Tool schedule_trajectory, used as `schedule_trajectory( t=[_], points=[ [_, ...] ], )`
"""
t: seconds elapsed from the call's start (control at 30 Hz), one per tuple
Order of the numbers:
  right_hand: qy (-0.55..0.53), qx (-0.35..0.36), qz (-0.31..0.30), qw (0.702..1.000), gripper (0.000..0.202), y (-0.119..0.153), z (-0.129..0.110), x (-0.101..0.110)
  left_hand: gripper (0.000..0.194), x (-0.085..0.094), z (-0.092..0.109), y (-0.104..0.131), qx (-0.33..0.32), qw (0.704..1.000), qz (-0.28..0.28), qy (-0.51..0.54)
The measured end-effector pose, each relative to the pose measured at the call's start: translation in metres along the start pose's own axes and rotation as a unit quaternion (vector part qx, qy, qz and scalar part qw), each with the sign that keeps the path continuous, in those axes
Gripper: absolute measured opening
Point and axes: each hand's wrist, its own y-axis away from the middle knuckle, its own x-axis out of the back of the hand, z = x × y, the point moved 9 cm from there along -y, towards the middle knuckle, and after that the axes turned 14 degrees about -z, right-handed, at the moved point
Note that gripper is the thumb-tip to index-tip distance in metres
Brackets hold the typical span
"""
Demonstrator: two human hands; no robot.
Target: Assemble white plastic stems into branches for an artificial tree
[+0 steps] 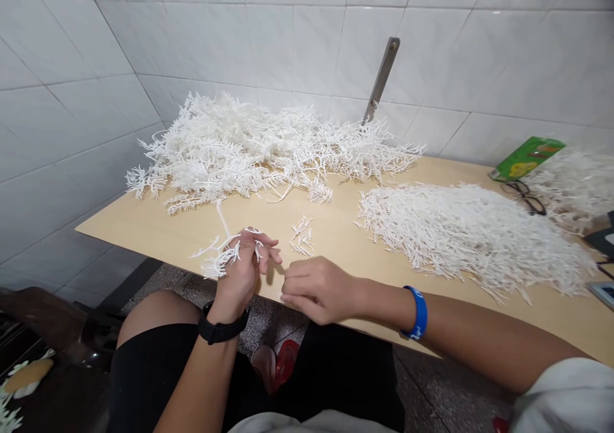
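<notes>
My left hand [244, 267], with a black band on the wrist, holds a branched white plastic piece [223, 251] near the table's front edge. Close on its right, my right hand [319, 289] is closed, its fingers curled together; what they hold, if anything, is hidden. A few small white bits [302, 236] lie on the table just beyond my hands. Behind them rises a large heap of branched white pieces [268, 142]. To the right spreads a wide pile of short white sticks [470, 235].
The wooden table [158, 225] stands against a tiled wall. A metal bracket [381, 78] rises behind the heap. At the right are a green box [530, 158], dark-framed glasses [530, 199], another white pile [580, 180] and a device's edge [604, 292].
</notes>
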Motion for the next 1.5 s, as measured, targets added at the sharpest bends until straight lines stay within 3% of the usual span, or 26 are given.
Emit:
schedule_trajectory(
  t=[0.1, 0.2, 0.3, 0.5, 0.73, 0.97, 1.2, 1.33, 1.4, 1.5],
  points=[
    [0.003, -0.020, 0.023, 1.000, 0.027, 0.001, 0.004, 0.004, 0.051, 0.000, -0.006, 0.000, 0.011, 1.000, -0.008, 0.006],
    [0.002, -0.126, 0.126, 0.984, 0.023, 0.012, 0.033, 0.022, 0.051, -0.006, -0.005, 0.000, 0.023, 0.999, -0.029, -0.030],
    [0.024, -0.201, 0.175, 0.964, 0.023, 0.021, 0.056, 0.031, 0.055, -0.005, 0.000, -0.001, 0.003, 0.999, -0.010, -0.033],
    [0.009, -0.208, 0.202, 0.957, 0.023, 0.024, 0.057, 0.035, 0.052, -0.007, 0.004, -0.001, 0.006, 0.996, -0.029, -0.090],
    [-0.066, -0.192, 0.172, 0.964, 0.026, 0.018, 0.053, 0.032, 0.054, -0.013, 0.011, -0.002, -0.010, 0.989, -0.058, -0.133],
    [-0.024, -0.119, 0.096, 0.988, 0.030, 0.008, 0.042, 0.012, 0.049, -0.031, 0.013, 0.000, 0.000, 0.973, -0.140, -0.185],
    [-0.038, -0.120, 0.073, 0.989, 0.039, 0.006, 0.035, 0.014, 0.047, -0.024, 0.008, 0.001, 0.016, 0.982, -0.105, -0.158],
    [0.002, -0.061, 0.032, 0.998, 0.036, 0.001, 0.015, 0.006, 0.060, -0.003, 0.003, 0.001, 0.019, 0.989, -0.030, -0.140],
    [0.004, -0.048, 0.034, 0.998, 0.034, 0.001, 0.013, 0.004, 0.062, -0.003, 0.001, 0.001, 0.024, 0.992, -0.039, -0.121],
    [-0.020, -0.117, 0.100, 0.988, 0.030, 0.008, 0.033, 0.014, 0.057, -0.014, 0.002, 0.000, 0.023, 0.991, -0.090, -0.099]
  ],
)
